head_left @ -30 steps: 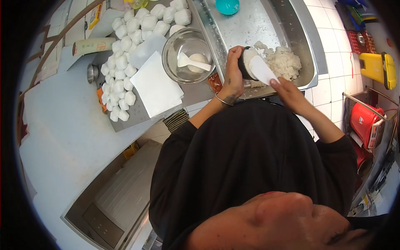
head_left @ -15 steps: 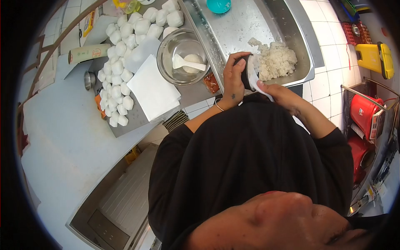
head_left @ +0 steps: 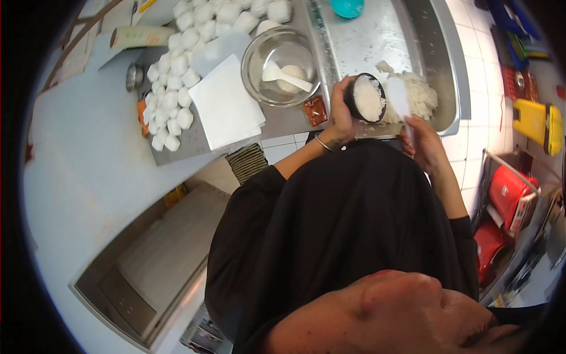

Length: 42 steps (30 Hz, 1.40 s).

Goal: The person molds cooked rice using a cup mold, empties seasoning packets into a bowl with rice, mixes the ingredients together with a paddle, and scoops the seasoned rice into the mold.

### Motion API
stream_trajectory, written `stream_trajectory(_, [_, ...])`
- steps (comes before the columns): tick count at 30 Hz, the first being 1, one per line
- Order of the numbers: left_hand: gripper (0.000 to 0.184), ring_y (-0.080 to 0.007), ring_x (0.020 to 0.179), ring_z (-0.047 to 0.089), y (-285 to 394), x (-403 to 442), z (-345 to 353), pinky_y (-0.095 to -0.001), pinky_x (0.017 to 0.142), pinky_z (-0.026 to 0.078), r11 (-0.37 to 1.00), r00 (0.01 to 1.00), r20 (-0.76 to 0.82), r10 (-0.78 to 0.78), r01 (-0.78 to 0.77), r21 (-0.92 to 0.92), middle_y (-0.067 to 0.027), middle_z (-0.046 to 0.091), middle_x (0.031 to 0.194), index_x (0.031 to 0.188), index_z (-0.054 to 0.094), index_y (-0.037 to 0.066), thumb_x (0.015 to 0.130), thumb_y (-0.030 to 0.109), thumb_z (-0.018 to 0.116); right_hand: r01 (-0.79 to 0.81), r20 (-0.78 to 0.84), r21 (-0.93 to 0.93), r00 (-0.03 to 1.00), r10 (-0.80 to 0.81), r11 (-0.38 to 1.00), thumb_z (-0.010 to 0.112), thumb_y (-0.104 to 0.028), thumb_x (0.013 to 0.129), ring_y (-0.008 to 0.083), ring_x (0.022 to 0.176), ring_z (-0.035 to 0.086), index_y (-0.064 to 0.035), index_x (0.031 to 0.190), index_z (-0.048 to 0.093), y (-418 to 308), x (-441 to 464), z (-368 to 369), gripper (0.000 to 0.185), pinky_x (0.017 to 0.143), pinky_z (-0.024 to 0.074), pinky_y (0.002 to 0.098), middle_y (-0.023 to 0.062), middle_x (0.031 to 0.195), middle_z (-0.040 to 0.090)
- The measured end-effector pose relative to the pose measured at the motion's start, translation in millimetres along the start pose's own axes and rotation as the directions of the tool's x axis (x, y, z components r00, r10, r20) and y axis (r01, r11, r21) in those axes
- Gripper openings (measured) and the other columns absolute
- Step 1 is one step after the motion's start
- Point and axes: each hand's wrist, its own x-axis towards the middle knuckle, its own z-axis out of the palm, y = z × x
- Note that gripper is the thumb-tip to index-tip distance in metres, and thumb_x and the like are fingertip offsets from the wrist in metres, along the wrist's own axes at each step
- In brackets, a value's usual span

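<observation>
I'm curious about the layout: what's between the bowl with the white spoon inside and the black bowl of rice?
In the head view: the tray's side wall and the left hand, plus a reddish packet slightly nearer the person.

Black garment (head_left: 365, 212); black sleeves (head_left: 244, 206); silvery bangle (head_left: 320, 141); dark mark (head_left: 335, 143), perhaps tattoo

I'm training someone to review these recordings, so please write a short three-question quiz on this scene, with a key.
1. What does the left hand hold? a) a paper sheet b) a black bowl of rice c) a red packet
2. True or false: the right hand is empty.
3. Fill in the colour: the round container at the top edge, in the metal tray, is ____.

Key: 1. b. 2. False: the right hand holds a white paddle. 3. Turquoise.
</observation>
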Motion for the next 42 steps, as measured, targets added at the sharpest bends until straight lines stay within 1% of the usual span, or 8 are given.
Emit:
stream_trajectory(4, [0.057,-0.0288,0.115,0.059,61,10,-27,-0.0432,0.103,0.044,0.974,0.978,0.041,0.203,-0.197,-0.113,-0.0121,0.060,0.126,0.127,0.054,0.002,0.092,0.044,0.038,0.132,-0.039,0.099,0.991,-0.129,0.986,0.048,-0.028,0.098,0.0104,0.045,0.040,-0.0126,0.098,0.044,-18,-5,-16,0.016,0.043,0.0338,0.0260,0.0005,0.065,0.047])
stream_trajectory(6, [0.047,-0.0269,0.107,0.061,96,21,-35,-0.0433,0.100,0.045,0.866,0.872,-0.071,0.484,-0.465,0.185,-0.0122,0.063,0.117,0.122,0.055,0.003,0.096,0.040,0.042,0.169,-0.060,0.079,0.985,-0.165,0.982,0.047,-0.026,0.098,0.0105,0.045,0.040,-0.0116,0.100,0.044,-15,0,-21,0.015,0.044,0.0338,0.0257,0.0011,0.066,0.047])
stream_trajectory(8, [0.045,-0.0280,0.106,0.057,119,50,-55,-0.0446,0.095,0.046,0.443,0.580,0.071,0.811,-0.689,0.573,-0.0132,0.060,0.115,0.119,0.053,0.000,0.096,0.038,0.051,0.191,-0.103,0.051,0.977,-0.185,0.980,0.047,-0.026,0.099,0.0105,0.045,0.040,-0.0112,0.100,0.044,-14,1,-19,0.015,0.044,0.0338,0.0256,0.0011,0.066,0.047])
stream_trajectory(10, [0.049,-0.0307,0.106,0.055,134,72,-66,-0.0450,0.093,0.045,-0.118,0.368,0.337,0.866,-0.506,0.855,-0.0151,0.057,0.116,0.119,0.052,-0.002,0.094,0.039,0.058,0.178,-0.100,0.043,0.980,-0.173,0.983,0.048,-0.026,0.099,0.0105,0.045,0.040,-0.0109,0.100,0.045,-12,6,-16,0.015,0.043,0.0337,0.0255,0.0013,0.066,0.048])
stream_trajectory(13, [0.062,-0.0384,0.105,0.051,123,110,-99,-0.0450,0.087,0.047,-0.565,0.666,0.607,0.434,-0.323,0.759,-0.0181,0.053,0.118,0.124,0.051,0.000,0.085,0.044,0.069,0.157,-0.107,-0.028,0.981,-0.160,0.987,0.048,-0.025,0.098,0.0104,0.045,0.040,-0.0103,0.101,0.047,-7,8,-18,0.015,0.043,0.0335,0.0254,0.0016,0.067,0.049])
stream_trajectory(35, [0.061,-0.0356,0.096,0.060,127,124,-95,-0.0418,0.086,0.048,-0.505,0.504,0.616,0.605,-0.356,0.786,-0.0175,0.063,0.108,0.111,0.062,0.002,0.074,0.049,0.078,0.245,-0.143,-0.340,0.941,-0.308,0.908,0.052,-0.022,0.097,0.0077,0.049,0.046,-0.0072,0.109,0.054,-27,11,-26,0.019,0.046,0.0395,0.0223,0.0000,0.069,0.054])
stream_trajectory(39, [0.062,-0.0335,0.099,0.061,146,113,-88,-0.0410,0.087,0.048,-0.246,0.435,0.421,0.796,-0.403,0.881,-0.0187,0.063,0.108,0.111,0.061,-0.003,0.081,0.050,0.072,0.285,-0.129,-0.437,0.919,-0.373,0.853,0.052,-0.024,0.099,0.0093,0.055,0.052,-0.0064,0.109,0.055,-38,10,-27,0.021,0.051,0.0429,0.0233,0.0013,0.074,0.058])
stream_trajectory(42, [0.051,-0.0275,0.096,0.062,155,93,-76,-0.0366,0.086,0.048,0.138,0.434,0.158,0.887,-0.576,0.806,-0.0157,0.064,0.103,0.111,0.062,-0.004,0.092,0.044,0.062,0.469,0.046,-0.767,0.721,-0.692,0.438,0.052,-0.028,0.100,0.0109,0.072,0.061,-0.0068,0.111,0.056,-42,25,-45,0.025,0.057,0.0442,0.0225,0.0046,0.081,0.063])
